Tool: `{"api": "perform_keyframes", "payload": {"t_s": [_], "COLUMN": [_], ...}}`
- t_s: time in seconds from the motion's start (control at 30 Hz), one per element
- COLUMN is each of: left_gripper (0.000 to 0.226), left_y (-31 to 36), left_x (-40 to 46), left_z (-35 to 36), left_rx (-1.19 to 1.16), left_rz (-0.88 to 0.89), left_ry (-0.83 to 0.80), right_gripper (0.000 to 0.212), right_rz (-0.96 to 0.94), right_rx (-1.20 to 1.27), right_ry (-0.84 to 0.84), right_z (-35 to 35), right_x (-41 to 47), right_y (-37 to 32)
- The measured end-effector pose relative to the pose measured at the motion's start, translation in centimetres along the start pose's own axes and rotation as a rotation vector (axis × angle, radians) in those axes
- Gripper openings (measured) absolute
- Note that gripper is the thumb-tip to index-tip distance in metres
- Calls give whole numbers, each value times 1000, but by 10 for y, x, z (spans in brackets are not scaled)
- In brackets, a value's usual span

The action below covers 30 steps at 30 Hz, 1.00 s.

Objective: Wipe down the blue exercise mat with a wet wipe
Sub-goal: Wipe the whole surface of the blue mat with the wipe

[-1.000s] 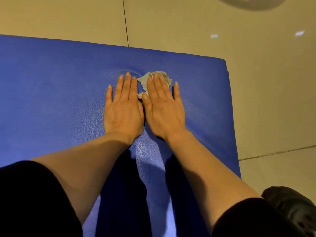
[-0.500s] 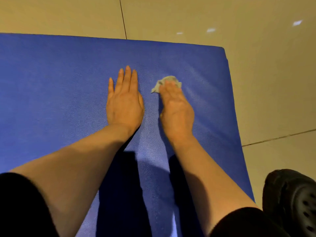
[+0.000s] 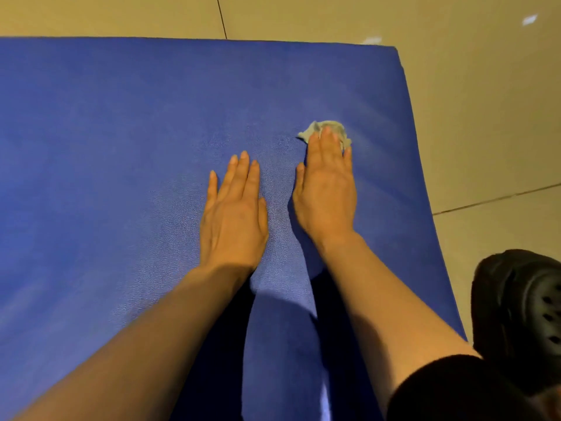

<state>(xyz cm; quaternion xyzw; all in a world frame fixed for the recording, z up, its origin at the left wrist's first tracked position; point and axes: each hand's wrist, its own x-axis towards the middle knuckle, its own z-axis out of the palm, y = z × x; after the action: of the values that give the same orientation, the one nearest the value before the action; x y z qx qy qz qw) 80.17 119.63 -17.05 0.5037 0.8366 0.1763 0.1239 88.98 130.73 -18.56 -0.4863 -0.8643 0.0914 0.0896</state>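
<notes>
The blue exercise mat [image 3: 121, 141] fills most of the view, lying on a tiled floor. A crumpled pale wet wipe [image 3: 332, 129] lies on the mat right of centre. My right hand [image 3: 328, 189] presses it down with straight fingers, and the fingertips cover most of the wipe. My left hand [image 3: 235, 214] rests flat on the mat, palm down, just left of the right hand and a little nearer to me. The two hands do not touch.
Beige floor tiles [image 3: 470, 117] with dark joints surround the mat beyond its far edge and right edge. A black perforated shoe [image 3: 522, 305] sits on the floor at the lower right, just off the mat's right edge.
My right hand has slid the wipe to the right, away from my left hand, opening a gap between them. The left hand has stayed flat on the mat.
</notes>
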Motion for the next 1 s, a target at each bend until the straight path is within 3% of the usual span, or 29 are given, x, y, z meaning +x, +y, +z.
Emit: {"api": "perform_keyframes", "payload": {"t_s": [0.13,0.23,0.33,0.43,0.5,0.6,0.7,0.8,0.9,1.0], "left_gripper": [52,58,59,57,57,56,58,56,56,57], "left_y": [9,8,7,5,4,5,7,4,3,6], "left_x": [-32,-44,-46,-51,-53,-52,-50,-52,-53,-53], "left_z": [10,16,22,25,27,26,24,26,28,26], "left_rx": [21,113,197,254,285,260,245,263,276,248], "left_rz": [-27,-25,-7,-4,3,3,4,-7,-7,2], "left_ry": [-28,10,34,23,-5,17,34,8,-11,-7], "right_gripper": [52,56,54,59,64,64,66,70,61,60], "right_rz": [-182,-298,-62,45,-91,-274,-74,126,-49,-182], "right_rx": [167,4,-56,137,224,113,24,195,290,120], "right_ry": [-62,-73,-8,-16,-117,-169,-55,-26,-151,-148], "right_z": [4,-7,-9,-5,-6,-21,-27,-17,-14,-24], "right_x": [-42,-35,-31,-61,-82,-79,-65,-88,-117,-115], "right_y": [-28,5,22,-13,-23,6,30,-4,-26,6]}}
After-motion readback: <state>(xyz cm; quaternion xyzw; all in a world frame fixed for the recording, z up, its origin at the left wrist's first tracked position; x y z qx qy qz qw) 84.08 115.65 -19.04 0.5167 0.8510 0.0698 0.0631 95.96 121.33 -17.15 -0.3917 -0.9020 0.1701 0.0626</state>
